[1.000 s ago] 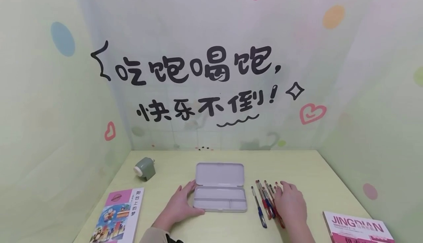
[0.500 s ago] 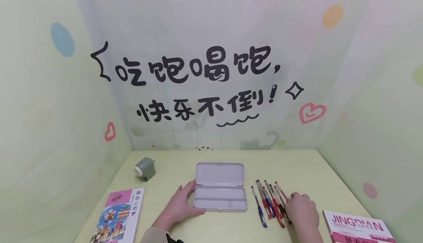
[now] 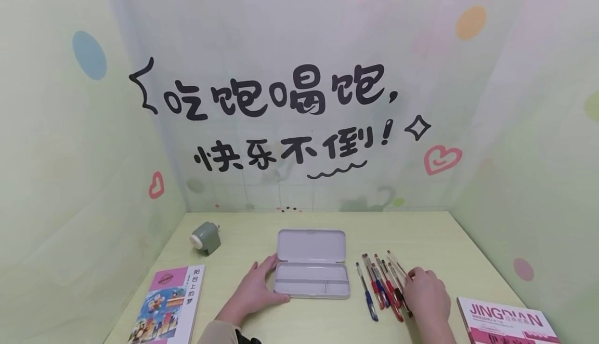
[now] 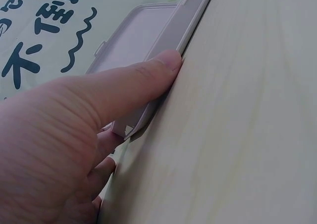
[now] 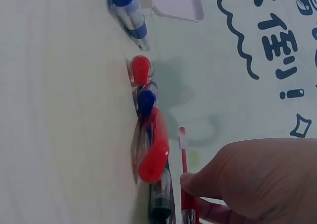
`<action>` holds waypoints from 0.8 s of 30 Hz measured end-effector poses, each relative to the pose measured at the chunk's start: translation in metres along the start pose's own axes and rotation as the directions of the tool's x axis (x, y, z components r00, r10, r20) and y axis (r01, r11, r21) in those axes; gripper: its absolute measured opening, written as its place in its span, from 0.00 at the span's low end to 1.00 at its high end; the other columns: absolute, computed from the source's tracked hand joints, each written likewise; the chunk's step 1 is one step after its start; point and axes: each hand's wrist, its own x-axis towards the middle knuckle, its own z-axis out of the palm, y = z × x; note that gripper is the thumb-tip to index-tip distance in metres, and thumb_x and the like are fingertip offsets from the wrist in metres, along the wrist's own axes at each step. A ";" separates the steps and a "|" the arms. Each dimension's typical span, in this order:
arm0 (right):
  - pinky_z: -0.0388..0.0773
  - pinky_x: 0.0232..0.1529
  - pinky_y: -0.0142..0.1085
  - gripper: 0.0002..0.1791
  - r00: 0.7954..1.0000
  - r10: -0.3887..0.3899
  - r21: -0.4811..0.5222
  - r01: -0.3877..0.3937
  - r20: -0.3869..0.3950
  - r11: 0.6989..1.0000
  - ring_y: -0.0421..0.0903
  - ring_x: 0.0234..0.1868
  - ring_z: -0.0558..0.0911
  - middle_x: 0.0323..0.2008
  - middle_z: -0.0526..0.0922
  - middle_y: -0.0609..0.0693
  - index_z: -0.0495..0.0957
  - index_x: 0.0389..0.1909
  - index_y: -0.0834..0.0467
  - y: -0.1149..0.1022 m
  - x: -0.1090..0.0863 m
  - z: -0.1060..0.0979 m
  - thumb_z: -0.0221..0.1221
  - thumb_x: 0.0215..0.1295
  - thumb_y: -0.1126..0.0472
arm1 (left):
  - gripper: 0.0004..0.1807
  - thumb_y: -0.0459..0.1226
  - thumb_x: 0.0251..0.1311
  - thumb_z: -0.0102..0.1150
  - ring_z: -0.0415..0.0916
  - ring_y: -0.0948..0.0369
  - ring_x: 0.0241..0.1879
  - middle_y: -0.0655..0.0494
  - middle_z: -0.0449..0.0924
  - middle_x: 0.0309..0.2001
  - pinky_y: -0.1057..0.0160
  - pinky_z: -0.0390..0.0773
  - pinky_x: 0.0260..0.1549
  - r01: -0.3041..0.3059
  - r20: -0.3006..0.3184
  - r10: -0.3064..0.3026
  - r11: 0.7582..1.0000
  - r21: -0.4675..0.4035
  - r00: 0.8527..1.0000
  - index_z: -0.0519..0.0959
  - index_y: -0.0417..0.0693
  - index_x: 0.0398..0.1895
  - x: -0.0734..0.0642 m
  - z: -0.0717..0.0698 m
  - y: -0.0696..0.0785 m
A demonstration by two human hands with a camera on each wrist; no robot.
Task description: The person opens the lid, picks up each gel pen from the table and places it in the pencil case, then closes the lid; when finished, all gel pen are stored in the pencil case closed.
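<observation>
An open, pale lilac pencil case (image 3: 311, 273) lies on the table, its lid folded back and its tray divided into compartments. My left hand (image 3: 256, 289) holds it by the left side, thumb along the front edge, as the left wrist view shows with the case's edge (image 4: 163, 68) under the thumb. To the right lies a bunch of gel pens (image 3: 381, 289) in blue, red and black. At that bunch's right side, my right hand (image 3: 427, 296) pinches a red pen (image 5: 185, 167) between thumb and fingers. A black-capped pen (image 5: 161, 199) lies right beside it.
A grey-green pencil sharpener (image 3: 206, 238) stands at the back left. One book with a cartoon cover (image 3: 164, 302) lies at the front left, and a pink and white book (image 3: 505, 320) at the front right. Printed fabric walls (image 3: 309, 193) border the table (image 3: 407, 229).
My right hand has shifted right, off the middle of the bunch, and now pinches the red pen, whose far end has moved slightly. The left hand and the case stay put.
</observation>
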 end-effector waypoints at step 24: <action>0.84 0.44 0.55 0.05 0.836 -0.448 -0.034 0.462 -0.316 0.886 0.55 0.41 0.83 0.41 0.88 0.53 0.89 0.42 0.51 -0.111 -0.028 0.052 0.72 0.68 0.62 | 0.70 0.60 0.41 0.88 0.58 0.36 0.86 0.50 0.71 0.83 0.29 0.45 0.88 0.017 0.010 -0.017 1.000 -0.009 1.000 0.61 0.48 0.88 0.002 0.002 -0.003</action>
